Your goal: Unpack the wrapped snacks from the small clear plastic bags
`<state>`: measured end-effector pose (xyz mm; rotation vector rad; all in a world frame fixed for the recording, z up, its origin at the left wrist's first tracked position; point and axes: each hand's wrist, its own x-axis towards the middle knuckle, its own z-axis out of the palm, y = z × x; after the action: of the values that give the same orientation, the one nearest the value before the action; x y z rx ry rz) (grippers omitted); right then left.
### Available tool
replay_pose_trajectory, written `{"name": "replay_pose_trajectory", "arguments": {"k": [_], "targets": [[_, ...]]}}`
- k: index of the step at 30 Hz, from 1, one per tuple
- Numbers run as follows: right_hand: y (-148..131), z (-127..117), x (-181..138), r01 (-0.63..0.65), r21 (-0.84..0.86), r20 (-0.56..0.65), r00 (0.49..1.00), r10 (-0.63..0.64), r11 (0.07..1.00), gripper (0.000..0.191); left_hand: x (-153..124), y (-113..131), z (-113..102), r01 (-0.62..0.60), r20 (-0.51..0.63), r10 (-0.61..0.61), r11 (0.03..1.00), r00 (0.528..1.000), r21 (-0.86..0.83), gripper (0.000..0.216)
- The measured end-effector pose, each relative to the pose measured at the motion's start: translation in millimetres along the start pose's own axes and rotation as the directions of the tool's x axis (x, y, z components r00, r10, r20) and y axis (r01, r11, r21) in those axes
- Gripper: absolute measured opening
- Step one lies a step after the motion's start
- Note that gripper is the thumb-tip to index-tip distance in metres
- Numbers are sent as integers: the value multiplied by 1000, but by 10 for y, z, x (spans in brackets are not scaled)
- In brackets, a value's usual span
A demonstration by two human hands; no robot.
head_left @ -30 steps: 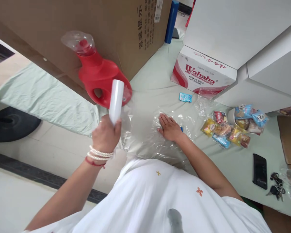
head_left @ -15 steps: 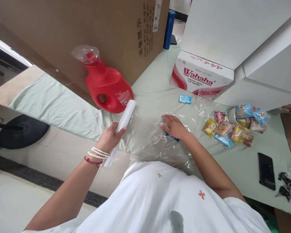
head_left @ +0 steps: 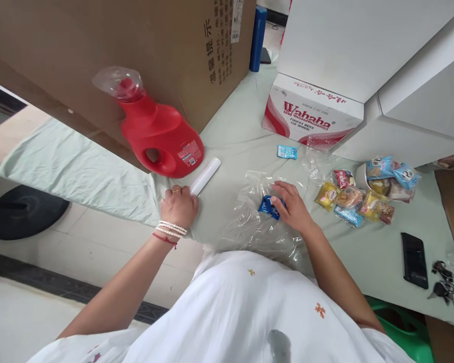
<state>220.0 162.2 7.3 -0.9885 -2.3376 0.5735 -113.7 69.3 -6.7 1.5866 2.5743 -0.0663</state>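
Observation:
My left hand (head_left: 178,205) is closed round the near end of a white roll of cling film (head_left: 206,175), which lies flat on the green-covered table (head_left: 242,146) just in front of a red detergent jug (head_left: 157,136). My right hand (head_left: 293,206) rests on a crumpled sheet of clear film (head_left: 249,222) and its fingers pinch a small blue snack packet (head_left: 268,206) lying on that film.
A large cardboard box (head_left: 117,45) stands behind the jug. A Wahaha carton (head_left: 310,113), a small blue packet (head_left: 286,151) and a heap of snack packets (head_left: 363,194) lie to the right. A black phone (head_left: 414,259) and keys (head_left: 444,282) sit near the right edge.
My left hand lowered the upright roll and laid it flat on the table. My right hand lifted off the flattened film, shifted right and took hold of the blue packet.

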Motion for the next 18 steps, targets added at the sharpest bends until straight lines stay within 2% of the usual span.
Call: {"name": "replay_pose_trajectory", "arguments": {"k": [4,6,8,9,11,13,15,17,18], "targets": [[55,-182,-268,-80,-6,-159,984,78,997,34,-25,-73,83,-4,-7,3,998,1000,-63,47],[117,-281,-470,-174,0,-285,944,167,985,31,31,-161,108,34,-49,-39,994,998,-102,47],[183,-353,-696,-293,19,-390,878,277,956,30,73,-224,131,14,-159,-38,989,986,-149,51],[211,-371,-801,-349,32,-424,844,328,937,29,74,-225,145,-34,-236,-9,983,972,-179,54],[247,-369,-952,-425,48,-447,800,400,904,28,27,-132,181,-211,-389,104,947,915,-243,53],[260,-318,-975,-428,29,-403,822,403,903,28,-59,96,232,-449,-473,280,845,835,-292,41],[267,-233,-851,-355,-33,-283,900,332,934,29,-135,418,297,-648,-464,483,692,743,-317,35],[285,-137,-626,-239,-90,-89,969,232,967,36,-162,753,370,-734,-401,617,601,677,-316,40],[300,-93,-502,-190,-104,23,981,194,976,45,-156,897,408,-737,-350,649,603,676,-306,45]]}}
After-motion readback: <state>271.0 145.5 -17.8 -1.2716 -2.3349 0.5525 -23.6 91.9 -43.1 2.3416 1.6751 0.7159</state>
